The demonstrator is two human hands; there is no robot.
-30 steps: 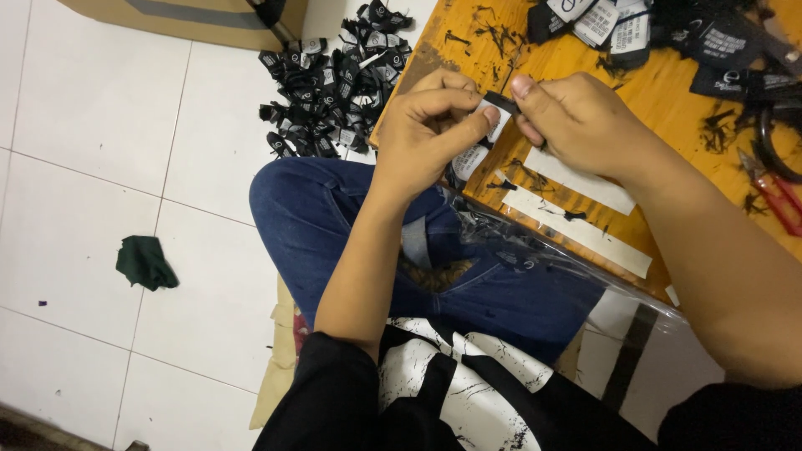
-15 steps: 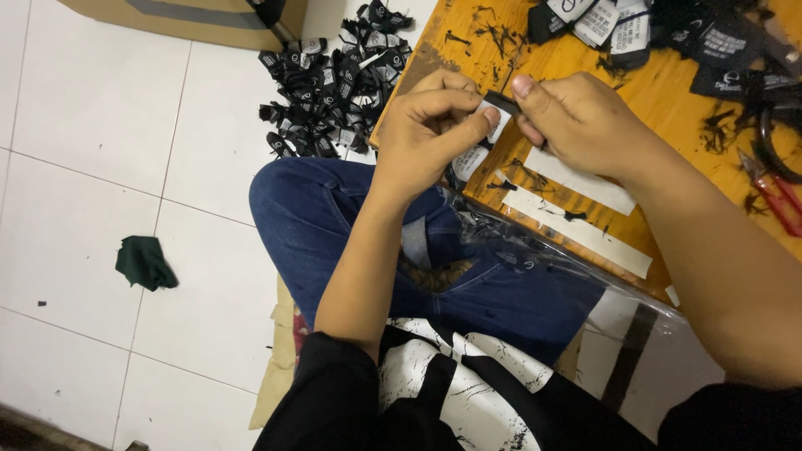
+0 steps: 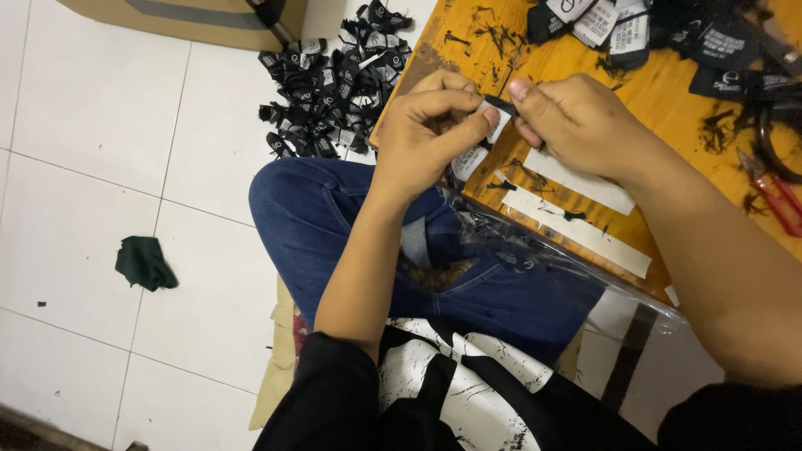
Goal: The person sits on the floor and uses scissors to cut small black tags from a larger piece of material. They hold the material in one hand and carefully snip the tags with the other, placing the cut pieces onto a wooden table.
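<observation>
**Head view: two hands pinching a small woven label over a wooden board**

Head camera is looking down at a person sitting on a white tiled floor [image 3: 92, 125], one knee in blue jeans [image 3: 317, 217] raised beside a low orange wooden board [image 3: 668, 142]. Both hands are meeting at the board's near edge. The left hand [image 3: 430, 134] is curling closed, thumb and fingertips pinching a small black-and-white label [image 3: 494, 117]. The right hand [image 3: 576, 125] is gripping the same label from the other side, thumb pressing down on its top edge. The label is sitting between the two hands, just above the board.

As for progress, a heap of black labels [image 3: 334, 75] is lying on the floor just beside the board's left corner, which I judge to be pieces already handled. More labels [image 3: 610, 25] are spread along the board's far edge, seemingly waiting. Black thread scraps [image 3: 497, 33] are littering the wood. Two white paper strips [image 3: 576, 230] are lying on the board near the right wrist. Red-handled snips [image 3: 773, 196] are resting at the right edge, untouched. So the work appears partly done, with a good share remaining.

Fingers are covering most of the held label, so what is being done to it is hard to tell. Far labels are being cut off by the frame's top. A clear plastic bag [image 3: 518, 242] is draping over the lap, its contents unclear. A dark green cloth scrap [image 3: 144, 262] is lying well apart on the tiles.
</observation>
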